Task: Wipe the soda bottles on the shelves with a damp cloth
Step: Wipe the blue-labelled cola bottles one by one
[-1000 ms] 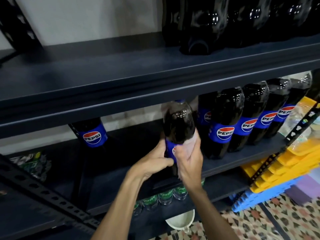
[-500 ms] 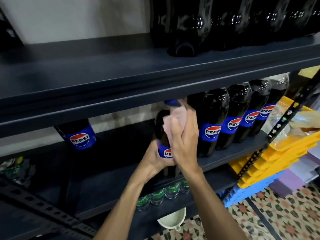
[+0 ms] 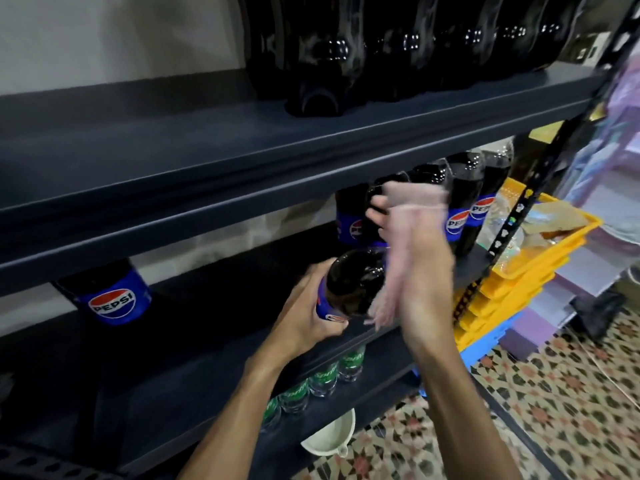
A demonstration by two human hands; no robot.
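**Bottle in hand, cloth at its side**

Left hand curls its fingers round the label of a tilted Pepsi bottle, held at the front edge of the middle shelf. Right hand is blurred, with the pink cloth against the bottle's right side; gripping or flat, I cannot tell. More Pepsi bottles stand behind.
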